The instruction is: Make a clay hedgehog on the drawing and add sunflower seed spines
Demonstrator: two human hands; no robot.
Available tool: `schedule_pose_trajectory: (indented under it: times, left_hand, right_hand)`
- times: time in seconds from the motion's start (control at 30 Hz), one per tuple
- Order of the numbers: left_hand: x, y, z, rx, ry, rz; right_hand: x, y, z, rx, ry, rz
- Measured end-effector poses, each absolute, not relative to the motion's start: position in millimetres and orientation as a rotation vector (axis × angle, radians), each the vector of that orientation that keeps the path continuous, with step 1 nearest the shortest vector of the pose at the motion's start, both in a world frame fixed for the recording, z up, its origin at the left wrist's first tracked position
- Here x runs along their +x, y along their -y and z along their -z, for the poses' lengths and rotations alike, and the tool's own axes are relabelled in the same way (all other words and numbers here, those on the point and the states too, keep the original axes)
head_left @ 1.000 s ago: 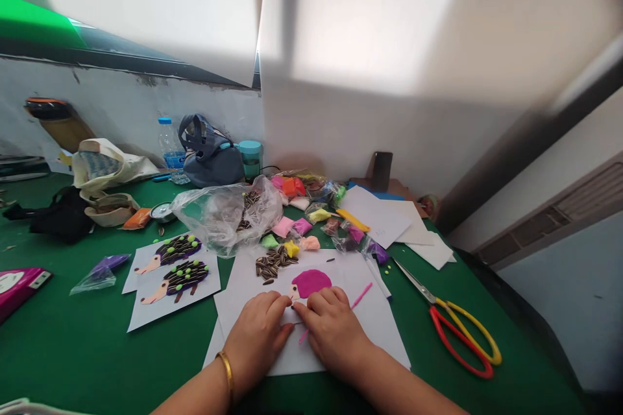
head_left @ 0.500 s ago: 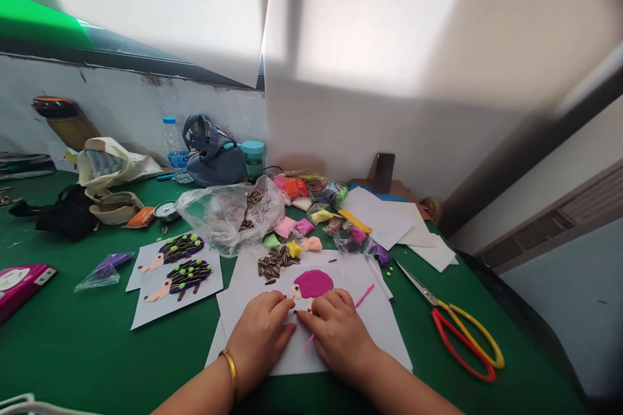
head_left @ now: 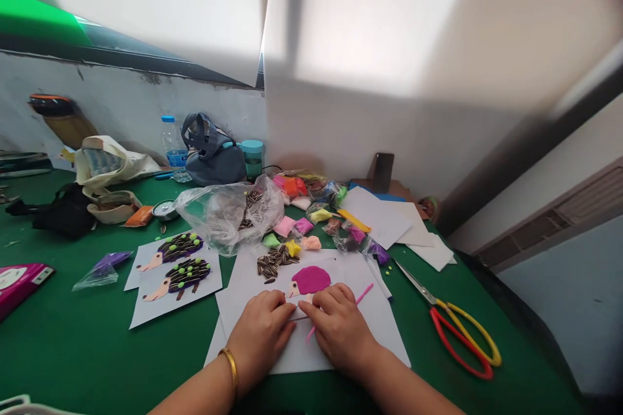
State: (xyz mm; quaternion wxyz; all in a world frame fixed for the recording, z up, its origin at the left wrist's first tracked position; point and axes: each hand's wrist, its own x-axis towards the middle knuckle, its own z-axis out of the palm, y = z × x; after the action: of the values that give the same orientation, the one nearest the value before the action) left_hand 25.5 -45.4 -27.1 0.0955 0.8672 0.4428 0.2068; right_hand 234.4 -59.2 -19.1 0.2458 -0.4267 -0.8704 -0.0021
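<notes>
On white paper [head_left: 384, 337] lies a magenta clay hedgehog body [head_left: 311, 279] with a pale face [head_left: 294, 288]. My left hand [head_left: 263, 331] and my right hand [head_left: 335, 327] rest just in front of it, fingers curled and pressed on the paper's edge, fingertips nearly meeting. What the fingers pinch is too small to make out. A pink stick [head_left: 365, 293] passes beneath my right hand. Sunflower seeds [head_left: 275, 262] are heaped behind my left hand. Two seed-covered hedgehog pictures [head_left: 182, 301] lie to the left.
Red and yellow scissors [head_left: 462, 337] lie open at the right. A plastic bag of seeds [head_left: 228, 214], clay packets [head_left: 302, 225] and white sheets [head_left: 379, 217] are behind. A phone [head_left: 383, 172], bag [head_left: 214, 159] and bottle [head_left: 174, 149] stand by the wall.
The paper edge under my fingertips now shows lifted or folded, and the hedgehog picture sits slightly further left. Both hands stay nearly in place.
</notes>
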Motion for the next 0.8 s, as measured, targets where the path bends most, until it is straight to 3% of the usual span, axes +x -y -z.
schedule_pose_trajectory:
  times: [0.2, 0.47, 0.8]
  left_hand:
    - [24.7, 45.9, 26.6, 2.562, -1.302, -0.624]
    - [26.1, 47.0, 23.4, 2.553, -1.32, -0.561]
    - [25.4, 44.1, 27.7, 2.535, -1.312, -0.596]
  right_hand:
    - [249.6, 70.6, 2.8, -1.049, 2.129, 0.109]
    - [244.0, 73.2, 11.2, -1.049, 2.04, -0.353]
    - [229.8, 70.3, 21.3, -1.083, 2.019, -0.446]
